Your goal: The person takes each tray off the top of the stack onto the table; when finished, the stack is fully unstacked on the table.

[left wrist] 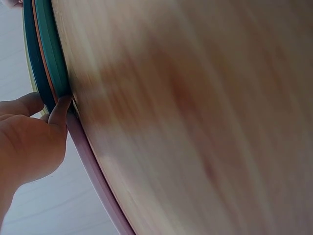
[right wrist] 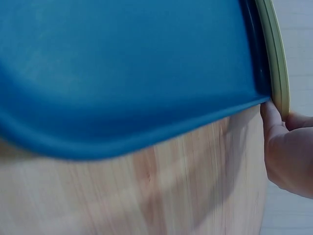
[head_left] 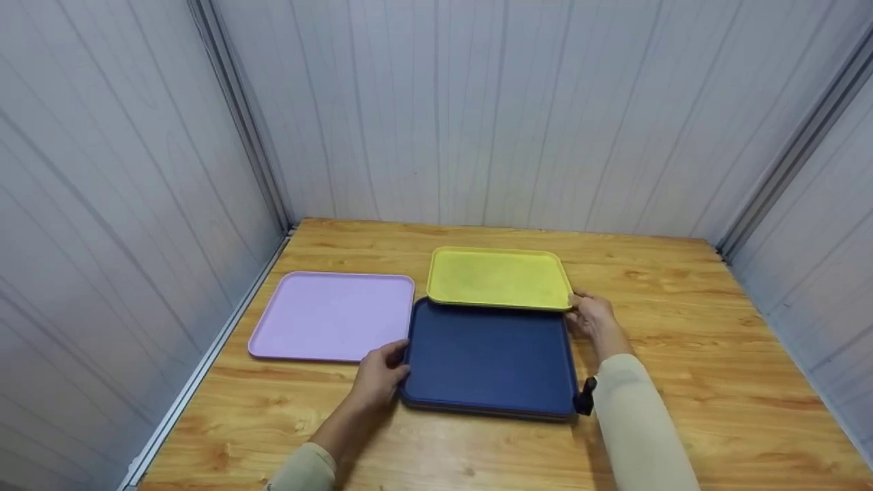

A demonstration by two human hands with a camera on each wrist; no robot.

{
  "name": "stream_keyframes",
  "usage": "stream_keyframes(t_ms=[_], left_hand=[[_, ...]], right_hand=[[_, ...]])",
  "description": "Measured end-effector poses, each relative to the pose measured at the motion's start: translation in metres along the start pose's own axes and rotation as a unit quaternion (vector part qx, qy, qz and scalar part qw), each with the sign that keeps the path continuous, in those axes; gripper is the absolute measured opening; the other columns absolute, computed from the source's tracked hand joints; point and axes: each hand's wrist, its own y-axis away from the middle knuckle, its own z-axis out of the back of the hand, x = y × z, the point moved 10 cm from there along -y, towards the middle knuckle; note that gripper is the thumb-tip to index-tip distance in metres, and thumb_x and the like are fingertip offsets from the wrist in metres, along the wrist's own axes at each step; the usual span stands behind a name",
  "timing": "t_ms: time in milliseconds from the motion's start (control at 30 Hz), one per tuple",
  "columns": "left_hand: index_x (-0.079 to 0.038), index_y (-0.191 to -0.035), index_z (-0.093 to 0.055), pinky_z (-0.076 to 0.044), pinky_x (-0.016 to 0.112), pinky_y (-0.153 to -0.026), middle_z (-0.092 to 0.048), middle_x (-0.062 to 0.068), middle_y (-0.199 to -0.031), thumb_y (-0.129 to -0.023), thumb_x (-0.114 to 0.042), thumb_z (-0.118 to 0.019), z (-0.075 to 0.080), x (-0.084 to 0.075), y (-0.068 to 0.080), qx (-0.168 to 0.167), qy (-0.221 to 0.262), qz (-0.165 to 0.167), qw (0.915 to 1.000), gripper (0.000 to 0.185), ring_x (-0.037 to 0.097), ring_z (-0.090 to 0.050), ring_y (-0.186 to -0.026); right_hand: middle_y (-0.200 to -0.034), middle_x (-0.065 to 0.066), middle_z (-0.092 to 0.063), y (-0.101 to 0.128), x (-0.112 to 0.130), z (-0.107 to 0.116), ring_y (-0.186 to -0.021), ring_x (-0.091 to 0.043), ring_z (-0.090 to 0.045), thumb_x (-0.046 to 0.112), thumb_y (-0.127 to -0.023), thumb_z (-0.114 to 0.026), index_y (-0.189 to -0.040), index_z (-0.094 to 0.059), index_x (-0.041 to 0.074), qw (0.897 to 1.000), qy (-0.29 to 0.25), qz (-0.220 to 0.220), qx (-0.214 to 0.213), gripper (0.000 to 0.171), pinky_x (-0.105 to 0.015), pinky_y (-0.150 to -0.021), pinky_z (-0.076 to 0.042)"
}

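Head view, left to right: a flat lilac plastic tray [head_left: 332, 315] lies on the wooden table [head_left: 682, 382]. Just beside it, the left hand [head_left: 379, 379] curls its fingers [left wrist: 59, 113] on the dark blue rectangular tray's [head_left: 487, 354] left edge. Behind that tray sits a yellow rectangular tray [head_left: 498, 277], whose near right corner the right hand [head_left: 592, 315] pinches.

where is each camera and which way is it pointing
Head: worn high, looking forward and down at the table, three trays, both hands and sleeves.
Left wrist: low beside the table, looking along the stacked tray edges; left hand shows.
Right wrist: low, looking at the blue tray; right hand shows.
Shared: head and right wrist both show the blue tray.
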Motion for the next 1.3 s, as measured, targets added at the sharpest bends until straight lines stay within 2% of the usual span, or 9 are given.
stream_keyframes(t_ms=[200,300,367,500,633,833,1000,1167,1300], left_hand=[[0.004,-0.13,-0.054,-0.043,0.041,-0.099,-0.059,0.021,-0.124,-0.084,0.006,-0.064,-0.002,-0.003,-0.001,0.003,0.005,-0.008,1.0,0.047,0.028,-0.053,-0.118],[0.005,-0.131,-0.053,-0.043,0.041,-0.099,-0.059,0.022,-0.124,-0.084,0.007,-0.063,-0.004,-0.004,-0.001,0.006,0.013,-0.009,0.9999,0.048,0.03,-0.053,-0.118],[0.006,-0.131,-0.053,-0.043,0.041,-0.099,-0.059,0.022,-0.124,-0.083,0.008,-0.062,-0.005,-0.005,-0.001,0.008,0.014,-0.009,0.9998,0.048,0.03,-0.053,-0.119],[0.005,-0.131,-0.053,-0.043,0.041,-0.1,-0.058,0.021,-0.125,-0.084,0.008,-0.063,-0.004,-0.003,-0.002,0.007,0.016,0.003,0.9998,0.048,0.029,-0.052,-0.12],[0.004,-0.131,-0.054,-0.043,0.041,-0.099,-0.059,0.021,-0.124,-0.083,0.008,-0.063,-0.002,-0.005,-0.003,0.003,0.014,0.0,0.9999,0.048,0.029,-0.053,-0.118],[0.005,-0.13,-0.054,-0.043,0.041,-0.099,-0.059,0.022,-0.123,-0.084,0.007,-0.063,-0.002,-0.008,-0.001,0.003,0.007,-0.016,0.9998,0.047,0.029,-0.053,-0.117],[0.004,-0.131,-0.054,-0.043,0.041,-0.099,-0.06,0.021,-0.123,-0.084,0.006,-0.063,-0.002,-0.005,0.001,0.004,0.003,-0.009,0.9999,0.048,0.028,-0.053,-0.117],[0.005,-0.131,-0.053,-0.044,0.041,-0.098,-0.06,0.021,-0.122,-0.084,0.007,-0.063,-0.002,-0.004,0.002,0.004,0.002,-0.011,0.9999,0.048,0.029,-0.054,-0.117],[0.005,-0.13,-0.054,-0.045,0.04,-0.097,-0.061,0.021,-0.12,-0.084,0.006,-0.063,-0.002,-0.003,0.001,0.003,0.001,-0.014,0.9999,0.048,0.029,-0.055,-0.114]], right_hand=[[-0.111,-0.007,-0.053,-0.004,-0.002,0.004,-0.072,-0.006,-0.059,0.008,-0.096,-0.053,-0.139,-0.043,0.003,0.999,-0.011,-0.001,-0.041,0.045,-0.016,-0.059,-0.05],[-0.105,-0.004,-0.054,-0.005,-0.003,0.005,-0.074,-0.007,-0.059,0.008,-0.094,-0.055,-0.126,-0.049,0.003,0.998,-0.036,-0.004,-0.051,0.032,-0.019,-0.07,-0.053],[-0.108,-0.005,-0.055,-0.005,-0.002,0.003,-0.083,-0.008,-0.059,0.006,-0.094,-0.054,-0.124,-0.049,0.003,0.997,-0.061,-0.007,-0.04,0.03,-0.023,-0.084,-0.051],[-0.131,-0.011,-0.046,-0.006,0.0,-0.004,-0.109,-0.015,-0.054,0.002,-0.096,-0.051,-0.139,-0.038,0.001,0.996,-0.089,-0.012,0.003,0.045,-0.029,-0.102,-0.04],[-0.147,-0.017,-0.032,-0.004,0.003,-0.011,-0.129,-0.022,-0.041,-0.001,-0.096,-0.048,-0.148,-0.024,-0.001,0.995,-0.09,-0.008,0.039,0.057,-0.03,-0.105,-0.036],[-0.15,-0.02,-0.026,-0.002,0.006,-0.018,-0.134,-0.025,-0.034,-0.005,-0.096,-0.044,-0.149,-0.02,-0.001,0.995,-0.076,0.009,0.067,0.059,-0.028,-0.104,-0.037],[-0.149,-0.024,-0.026,-0.004,0.007,-0.022,-0.131,-0.027,-0.038,-0.007,-0.095,-0.046,-0.147,-0.023,-0.004,0.995,-0.051,0.042,0.074,0.058,-0.027,-0.102,-0.04],[-0.139,-0.02,-0.04,-0.005,0.004,-0.013,-0.106,-0.017,-0.059,0.002,-0.093,-0.057,-0.143,-0.038,-0.001,0.997,0.041,0.068,0.015,0.054,-0.02,-0.087,-0.049],[-0.127,-0.016,-0.049,-0.006,0.003,-0.009,-0.091,-0.008,-0.061,0.007,-0.09,-0.063,-0.139,-0.045,0.0,0.992,0.087,0.086,-0.025,0.052,-0.018,-0.078,-0.05]])
